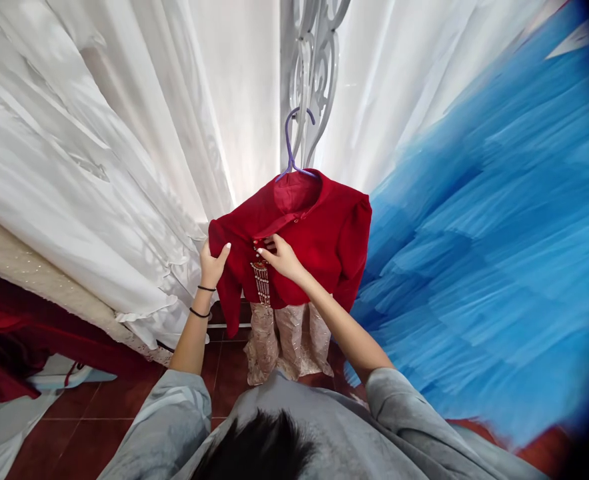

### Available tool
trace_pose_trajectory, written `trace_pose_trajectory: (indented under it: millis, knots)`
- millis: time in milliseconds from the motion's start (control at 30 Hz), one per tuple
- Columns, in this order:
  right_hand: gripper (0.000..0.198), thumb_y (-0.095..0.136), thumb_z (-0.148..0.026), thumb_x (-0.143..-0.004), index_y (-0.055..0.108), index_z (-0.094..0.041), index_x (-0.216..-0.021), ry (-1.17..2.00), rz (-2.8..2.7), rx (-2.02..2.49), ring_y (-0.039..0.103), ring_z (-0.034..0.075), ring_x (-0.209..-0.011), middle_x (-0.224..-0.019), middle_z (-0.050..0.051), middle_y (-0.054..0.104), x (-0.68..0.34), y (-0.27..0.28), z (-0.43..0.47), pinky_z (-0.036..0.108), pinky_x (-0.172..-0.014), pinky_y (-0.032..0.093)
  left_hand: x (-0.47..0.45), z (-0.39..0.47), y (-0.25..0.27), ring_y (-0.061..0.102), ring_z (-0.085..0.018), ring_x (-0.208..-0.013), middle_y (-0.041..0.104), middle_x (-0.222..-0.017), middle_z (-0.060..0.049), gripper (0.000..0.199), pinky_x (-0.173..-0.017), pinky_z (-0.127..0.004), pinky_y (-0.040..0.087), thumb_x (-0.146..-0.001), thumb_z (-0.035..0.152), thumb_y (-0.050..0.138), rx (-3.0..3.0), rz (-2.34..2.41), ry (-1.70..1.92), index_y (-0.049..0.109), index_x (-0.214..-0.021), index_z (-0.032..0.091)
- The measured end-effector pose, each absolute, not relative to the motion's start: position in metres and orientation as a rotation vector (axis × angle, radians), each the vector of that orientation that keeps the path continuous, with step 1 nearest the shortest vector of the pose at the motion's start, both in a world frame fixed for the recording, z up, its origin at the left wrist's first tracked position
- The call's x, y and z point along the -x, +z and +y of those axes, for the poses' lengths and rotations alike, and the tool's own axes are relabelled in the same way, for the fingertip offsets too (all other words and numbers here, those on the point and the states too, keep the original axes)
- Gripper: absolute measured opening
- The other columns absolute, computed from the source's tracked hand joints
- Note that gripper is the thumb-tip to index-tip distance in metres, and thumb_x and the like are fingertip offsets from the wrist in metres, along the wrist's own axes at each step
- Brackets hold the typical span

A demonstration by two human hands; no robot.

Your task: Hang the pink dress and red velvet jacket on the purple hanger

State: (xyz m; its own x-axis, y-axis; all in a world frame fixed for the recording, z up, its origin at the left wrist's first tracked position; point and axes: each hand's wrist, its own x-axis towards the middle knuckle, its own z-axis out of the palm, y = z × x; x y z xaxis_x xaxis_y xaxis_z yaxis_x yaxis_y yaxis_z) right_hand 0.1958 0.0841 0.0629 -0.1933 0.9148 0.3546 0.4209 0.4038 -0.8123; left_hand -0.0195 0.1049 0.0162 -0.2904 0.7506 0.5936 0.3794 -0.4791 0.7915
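Note:
A red jacket with a stand collar hangs in front of me on a purple hanger. My left hand grips the jacket's left-side shoulder and sleeve, thumb on the front and the fingers hidden behind the cloth. At the front opening, my right hand has its fingers closed on the jacket's edge, near the fastenings. A beaded tassel ornament dangles just below those fingers. Under the jacket shows a pale pink sequined skirt.
White drapes or garments hang to the left, and a full blue tulle dress fills the right. A grey scrollwork metal stand rises behind the hanger. Red tiles cover the floor, with dark red cloth at far left.

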Motion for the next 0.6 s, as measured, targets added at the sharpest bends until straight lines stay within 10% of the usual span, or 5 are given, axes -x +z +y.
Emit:
trace_pose_trajectory:
  millis: [133,267,467,600]
  knots:
    - [0.073,0.064,-0.035,-0.086,0.04,-0.014,-0.151,0.05,-1.788,1.485,0.03,0.036,-0.147,-0.157,0.024,0.034,-0.2,0.035,0.065,0.055,-0.119,0.029,0.004,0.093,0.011,0.059,-0.032,-0.122,0.06,-0.129,-0.021,0.07,-0.109,-0.049,0.046,-0.078,0.06,0.07,-1.729,1.68,1.954,0.051,-0.127,0.014]
    - [0.073,0.053,-0.038,-0.091,0.034,-0.012,-0.156,-0.251,-1.633,1.779,0.012,0.041,-0.154,-0.163,0.028,0.02,-0.237,0.027,0.07,0.069,-0.118,0.014,-0.043,0.09,0.019,0.022,-0.047,-0.15,0.031,-0.153,-0.035,0.103,-0.124,-0.063,0.014,-0.062,0.065,0.082,-1.908,2.015,1.964,0.042,-0.139,0.009]
    - [0.069,0.036,-0.019,-0.091,0.025,-0.008,-0.159,-0.362,-1.282,1.853,0.015,0.031,-0.156,-0.166,0.026,0.015,-0.338,0.057,0.092,0.059,-0.12,0.022,-0.071,0.116,0.042,-0.004,-0.05,-0.154,0.005,-0.161,-0.038,0.118,-0.122,-0.07,0.003,-0.066,0.056,0.084,-1.823,2.121,1.715,0.024,-0.153,0.002]
    - [0.062,0.035,-0.009,-0.08,0.052,-0.007,-0.14,-0.233,-1.202,1.635,0.05,0.024,-0.135,-0.144,0.022,0.053,-0.418,0.087,0.103,0.042,-0.115,0.038,-0.021,0.129,0.053,0.027,-0.042,-0.151,0.031,-0.155,-0.036,0.087,-0.124,-0.058,0.021,-0.082,0.034,0.066,-1.873,2.01,1.677,0.029,-0.152,-0.002]
